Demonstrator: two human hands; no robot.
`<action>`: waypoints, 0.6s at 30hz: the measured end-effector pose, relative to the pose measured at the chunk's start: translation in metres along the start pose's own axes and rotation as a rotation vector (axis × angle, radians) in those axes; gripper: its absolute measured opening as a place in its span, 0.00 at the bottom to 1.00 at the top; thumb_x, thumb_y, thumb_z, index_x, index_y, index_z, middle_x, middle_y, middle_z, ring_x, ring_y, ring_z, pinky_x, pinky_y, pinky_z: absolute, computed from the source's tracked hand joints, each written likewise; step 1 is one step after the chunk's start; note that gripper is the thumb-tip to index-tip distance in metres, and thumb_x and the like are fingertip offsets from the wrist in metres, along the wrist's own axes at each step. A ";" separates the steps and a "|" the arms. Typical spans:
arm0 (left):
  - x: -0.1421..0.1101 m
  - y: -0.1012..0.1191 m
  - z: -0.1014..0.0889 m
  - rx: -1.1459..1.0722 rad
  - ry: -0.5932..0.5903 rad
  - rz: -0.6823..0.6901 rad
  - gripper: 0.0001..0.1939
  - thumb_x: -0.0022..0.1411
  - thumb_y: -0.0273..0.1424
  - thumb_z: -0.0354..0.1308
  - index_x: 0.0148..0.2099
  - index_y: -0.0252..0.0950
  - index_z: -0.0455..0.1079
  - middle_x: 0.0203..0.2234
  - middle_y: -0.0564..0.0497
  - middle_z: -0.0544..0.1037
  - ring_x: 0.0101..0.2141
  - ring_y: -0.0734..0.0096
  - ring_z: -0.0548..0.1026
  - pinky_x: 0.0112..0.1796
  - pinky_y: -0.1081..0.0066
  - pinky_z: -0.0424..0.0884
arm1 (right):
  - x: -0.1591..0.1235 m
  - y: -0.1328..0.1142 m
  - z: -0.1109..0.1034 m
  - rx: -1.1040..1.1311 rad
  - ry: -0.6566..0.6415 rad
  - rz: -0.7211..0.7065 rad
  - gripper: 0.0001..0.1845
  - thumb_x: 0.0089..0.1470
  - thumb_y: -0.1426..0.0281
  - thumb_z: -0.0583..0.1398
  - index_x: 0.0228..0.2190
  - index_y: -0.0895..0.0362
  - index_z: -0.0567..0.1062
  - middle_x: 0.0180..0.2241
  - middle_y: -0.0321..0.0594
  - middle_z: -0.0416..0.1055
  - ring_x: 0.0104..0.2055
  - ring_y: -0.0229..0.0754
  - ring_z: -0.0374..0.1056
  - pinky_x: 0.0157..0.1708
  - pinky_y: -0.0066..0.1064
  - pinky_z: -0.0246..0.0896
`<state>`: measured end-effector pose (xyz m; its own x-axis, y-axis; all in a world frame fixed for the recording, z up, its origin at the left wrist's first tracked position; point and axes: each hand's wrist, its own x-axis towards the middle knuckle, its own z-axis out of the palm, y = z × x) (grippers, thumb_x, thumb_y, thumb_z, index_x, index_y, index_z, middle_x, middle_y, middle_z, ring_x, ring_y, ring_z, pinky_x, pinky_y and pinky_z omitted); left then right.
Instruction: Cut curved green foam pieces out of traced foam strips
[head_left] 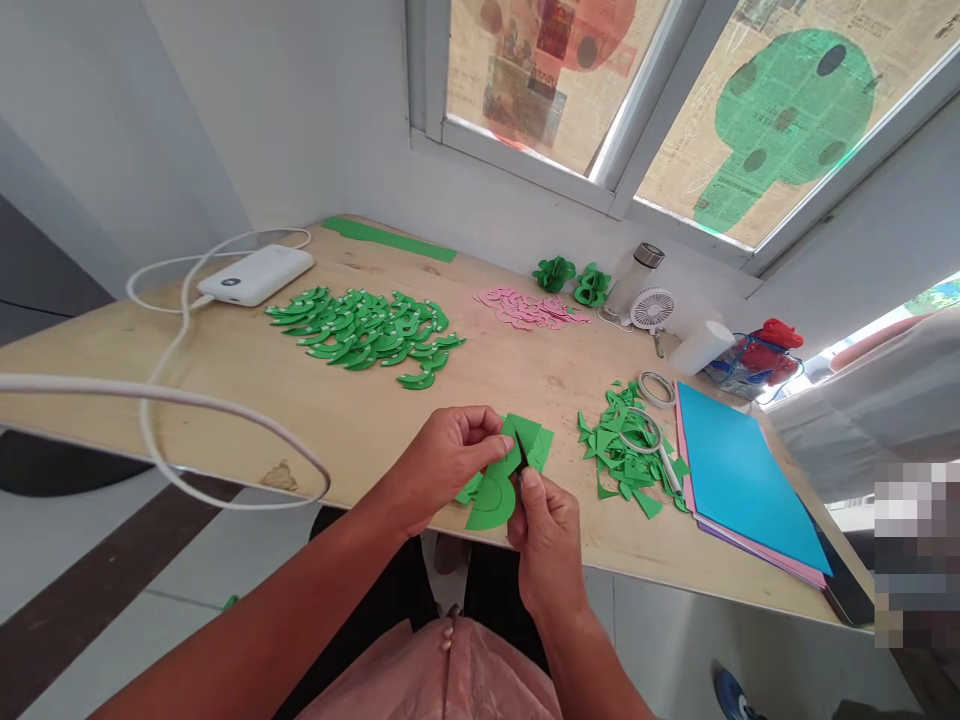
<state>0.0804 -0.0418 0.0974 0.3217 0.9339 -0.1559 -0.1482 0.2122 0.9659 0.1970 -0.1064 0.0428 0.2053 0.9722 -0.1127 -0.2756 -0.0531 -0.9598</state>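
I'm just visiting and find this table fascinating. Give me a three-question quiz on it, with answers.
1. Which hand holds the scissors?
2. True or false: in the picture, the white cabled device lies left of the green crescent pieces.
3. Which colour tops the stack of sheets? A) red B) blue C) yellow

Key:
1. The right hand; the left hand holds the green paper.
2. True.
3. B.

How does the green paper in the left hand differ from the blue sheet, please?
The green paper looks smaller than the blue sheet. The left hand pinches the green paper, while the blue sheet lies on other coloured sheets. The green paper has a curved edge and drawn lines; the blue sheet has straight edges. Both look thin.
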 end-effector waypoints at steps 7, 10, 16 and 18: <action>-0.002 0.001 -0.001 -0.032 0.031 0.022 0.10 0.46 0.34 0.63 0.27 0.35 0.66 0.19 0.58 0.69 0.23 0.77 0.64 0.27 0.75 0.60 | 0.000 0.000 0.001 -0.031 0.009 -0.011 0.29 0.53 0.49 0.58 0.15 0.53 0.54 0.15 0.26 0.44 0.19 0.31 0.36 0.17 0.28 0.32; -0.002 0.002 0.000 -0.023 0.036 0.022 0.11 0.45 0.34 0.64 0.26 0.36 0.65 0.18 0.58 0.69 0.22 0.77 0.64 0.27 0.74 0.60 | 0.000 0.000 0.001 -0.036 0.006 -0.013 0.29 0.53 0.49 0.58 0.15 0.53 0.54 0.15 0.26 0.44 0.19 0.31 0.36 0.17 0.28 0.32; -0.002 0.004 -0.001 0.019 0.031 0.016 0.11 0.44 0.35 0.64 0.25 0.36 0.65 0.18 0.58 0.68 0.22 0.76 0.63 0.25 0.75 0.59 | 0.000 -0.001 0.002 -0.015 0.009 0.006 0.27 0.52 0.49 0.59 0.17 0.54 0.57 0.15 0.25 0.44 0.18 0.31 0.36 0.17 0.27 0.31; -0.003 0.005 0.000 0.035 0.025 0.023 0.11 0.44 0.35 0.64 0.24 0.36 0.65 0.18 0.58 0.67 0.22 0.76 0.63 0.25 0.75 0.60 | 0.000 -0.001 0.001 -0.018 0.017 0.012 0.27 0.52 0.50 0.59 0.17 0.54 0.56 0.15 0.25 0.44 0.18 0.31 0.36 0.17 0.27 0.31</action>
<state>0.0787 -0.0431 0.1027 0.2954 0.9453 -0.1381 -0.1228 0.1809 0.9758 0.1962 -0.1058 0.0444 0.2181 0.9674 -0.1288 -0.2615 -0.0692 -0.9627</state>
